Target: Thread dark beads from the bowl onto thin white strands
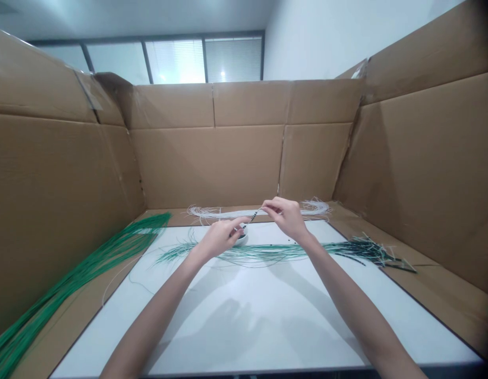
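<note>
Thin pale strand with small dark beads point(254, 216) slants between hands, near small round white bowl point(244, 241); several beads on, upper stretch bare; right hand point(285, 215) pinches upper end; left hand point(222, 235) fingers narrow at lower end, grip unclear; dark-ended green strand bundle point(267, 253) seemingly done; long white strands point(236, 215) seemingly beadless.

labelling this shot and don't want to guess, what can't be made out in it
Head view: dark beads on the thin strand, too small to count.
Head view: whether the left hand pinches that strand, too small to tell.
Head view: contents of the white bowl, partly hidden by the left hand.
Head view: green strands at left, near ends cut off by the picture's edge.
</note>
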`<state>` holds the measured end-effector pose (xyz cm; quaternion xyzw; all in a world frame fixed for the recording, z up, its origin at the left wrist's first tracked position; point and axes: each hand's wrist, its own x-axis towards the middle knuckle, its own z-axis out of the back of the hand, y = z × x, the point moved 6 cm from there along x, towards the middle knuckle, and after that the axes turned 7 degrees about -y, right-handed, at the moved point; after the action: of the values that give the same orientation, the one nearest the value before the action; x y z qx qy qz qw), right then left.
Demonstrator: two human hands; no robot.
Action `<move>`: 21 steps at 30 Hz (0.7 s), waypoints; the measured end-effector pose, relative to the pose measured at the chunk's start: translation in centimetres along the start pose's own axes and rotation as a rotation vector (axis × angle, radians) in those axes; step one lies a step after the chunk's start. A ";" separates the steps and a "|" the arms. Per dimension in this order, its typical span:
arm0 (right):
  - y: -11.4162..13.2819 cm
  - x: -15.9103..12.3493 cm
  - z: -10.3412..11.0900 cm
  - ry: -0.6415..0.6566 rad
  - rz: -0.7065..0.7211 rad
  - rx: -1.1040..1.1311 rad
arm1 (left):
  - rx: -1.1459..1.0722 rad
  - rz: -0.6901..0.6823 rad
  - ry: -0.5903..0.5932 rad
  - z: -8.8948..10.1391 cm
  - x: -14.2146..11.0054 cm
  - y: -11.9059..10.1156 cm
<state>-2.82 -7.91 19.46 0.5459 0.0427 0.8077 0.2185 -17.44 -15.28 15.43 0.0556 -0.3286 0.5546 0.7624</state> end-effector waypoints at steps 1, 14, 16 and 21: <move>0.0 0.0 -0.1 0.008 0.002 0.000 | 0.031 -0.015 0.007 -0.1 0.0 -0.2; -0.2 -0.1 -0.3 0.022 0.003 -0.006 | 0.089 -0.042 0.004 -0.3 0.0 -0.4; -0.2 -0.1 -0.2 0.012 -0.001 -0.006 | 0.091 -0.040 -0.009 -0.3 0.0 -0.4; -0.1 -0.1 -0.2 0.017 -0.007 -0.013 | 0.056 -0.015 -0.029 -0.4 0.0 0.1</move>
<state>-2.98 -7.76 19.27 0.5376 0.0411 0.8117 0.2248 -17.34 -15.07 15.11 0.0872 -0.3235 0.5569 0.7600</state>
